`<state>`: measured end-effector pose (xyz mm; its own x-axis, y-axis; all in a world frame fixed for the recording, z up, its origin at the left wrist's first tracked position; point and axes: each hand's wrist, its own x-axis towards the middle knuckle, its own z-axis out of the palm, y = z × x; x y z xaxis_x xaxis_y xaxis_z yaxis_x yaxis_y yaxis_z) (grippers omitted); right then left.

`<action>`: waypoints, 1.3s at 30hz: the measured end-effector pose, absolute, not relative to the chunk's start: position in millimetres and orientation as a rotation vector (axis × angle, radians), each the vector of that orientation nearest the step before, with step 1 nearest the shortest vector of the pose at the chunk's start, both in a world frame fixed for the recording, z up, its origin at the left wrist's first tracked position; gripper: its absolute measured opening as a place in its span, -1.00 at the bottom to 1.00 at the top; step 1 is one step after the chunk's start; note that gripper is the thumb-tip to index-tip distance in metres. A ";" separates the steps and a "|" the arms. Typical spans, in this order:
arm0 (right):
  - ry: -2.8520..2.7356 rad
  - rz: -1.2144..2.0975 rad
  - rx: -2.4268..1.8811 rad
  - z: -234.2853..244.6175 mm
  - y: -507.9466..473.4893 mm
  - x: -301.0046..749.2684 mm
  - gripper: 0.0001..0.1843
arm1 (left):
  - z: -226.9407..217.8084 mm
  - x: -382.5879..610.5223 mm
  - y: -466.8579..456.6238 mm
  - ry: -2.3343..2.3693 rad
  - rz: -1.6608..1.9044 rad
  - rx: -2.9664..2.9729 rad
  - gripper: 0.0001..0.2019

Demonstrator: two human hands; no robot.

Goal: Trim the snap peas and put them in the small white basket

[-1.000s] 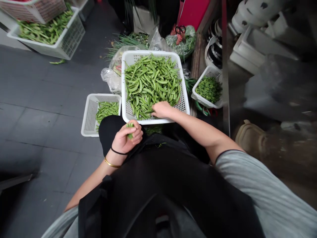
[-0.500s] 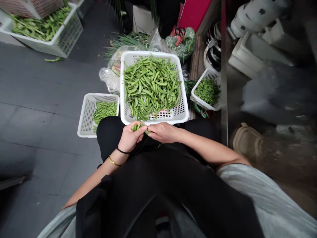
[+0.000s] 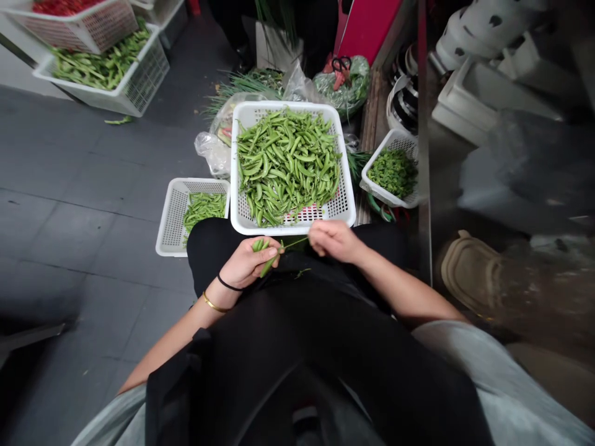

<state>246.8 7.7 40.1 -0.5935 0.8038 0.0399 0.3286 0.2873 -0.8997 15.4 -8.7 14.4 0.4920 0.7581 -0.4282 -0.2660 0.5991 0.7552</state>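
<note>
On a dark tiled floor (image 3: 106, 248), a large white basket (image 3: 237, 186) is heaped with green pea pods (image 3: 288, 161). Just in front of the large basket's near rim, a few held pods (image 3: 267, 267) are clasped in the closed grip of the left hand (image 3: 251, 261), while a thin green string (image 3: 296, 243), drawn taut from the bunch, is pinched in the grip of the right hand (image 3: 333, 240), by the same rim. To the large basket's left, more pods are contained in a smaller basket (image 3: 171, 220); to its right, chopped greens (image 3: 392, 172) are held in another. Just beyond it, a plastic bag (image 3: 356, 93) of greens is topped by scissors (image 3: 341, 64); well beyond its left side, a white crate (image 3: 153, 68) is filled with green vegetables (image 3: 100, 67).
</note>
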 end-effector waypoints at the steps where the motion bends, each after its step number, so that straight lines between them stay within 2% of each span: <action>1: -2.031 1.243 -1.114 44.0 10.0 255.3 -0.62 | 14.2 13.2 -8.3 0.838 0.678 0.669 -0.70; 4: -2.178 0.951 -1.225 51.6 9.5 260.7 -0.71 | 13.4 12.1 -7.8 0.841 0.628 0.669 -0.71; 7: -2.503 0.607 -1.090 50.3 1.0 238.8 -0.66 | 14.1 16.1 -8.6 0.824 0.554 0.712 -0.71; 10: -2.780 0.503 -0.862 43.3 -3.7 217.6 -0.77 | 20.2 16.1 -9.3 0.837 0.462 0.877 -0.69; 12: -2.807 0.595 -0.740 38.3 -3.7 212.6 -0.77 | 28.4 12.2 -9.1 0.880 0.420 1.133 -0.73; 14: -2.655 0.866 -0.693 33.9 -3.8 211.3 -0.77 | 37.8 7.5 -9.1 0.905 0.455 1.460 -0.80; 17: -2.096 1.451 -0.821 28.0 -8.7 207.0 -0.70 | 46.5 4.6 -10.9 0.922 0.637 1.758 -0.90; 20: -1.597 1.708 -0.969 25.9 -15.1 200.5 -0.67 | 43.9 8.7 -13.4 1.036 0.851 1.668 -0.90; 22: -1.610 1.673 -1.022 28.8 -15.5 200.6 -0.68 | 39.0 12.4 -13.5 1.047 0.862 1.528 -0.87; 26: -2.045 1.411 -1.052 40.6 -6.7 211.1 -0.70 | 35.1 12.9 -11.4 0.921 0.625 1.502 -0.81; 28: -2.055 1.488 -1.016 42.8 -3.3 214.3 -0.69 | 36.4 9.9 -11.9 0.850 0.595 1.491 -0.81; 31: -1.776 1.798 -0.997 38.1 -6.0 211.7 -0.66 | 36.2 6.3 -13.1 0.818 0.822 1.204 -0.83; 33: -1.672 1.850 -1.019 34.1 -11.5 209.0 -0.65 | 32.7 5.7 -11.2 0.862 1.075 0.949 -0.84; 36: -1.811 1.698 -1.066 34.7 -17.4 213.7 -0.67 | 25.3 4.9 -3.0 0.860 1.299 0.664 -0.84; 39: -2.122 1.454 -1.099 42.0 -14.5 233.0 -0.71 | 20.4 0.9 5.0 0.787 1.232 0.426 -0.87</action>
<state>233.0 -14.5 42.0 -0.6415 0.7541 -0.1408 0.4033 0.1755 -0.8981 0.9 5.0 20.4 0.1224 0.9458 -0.3008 -0.6706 0.3023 0.6775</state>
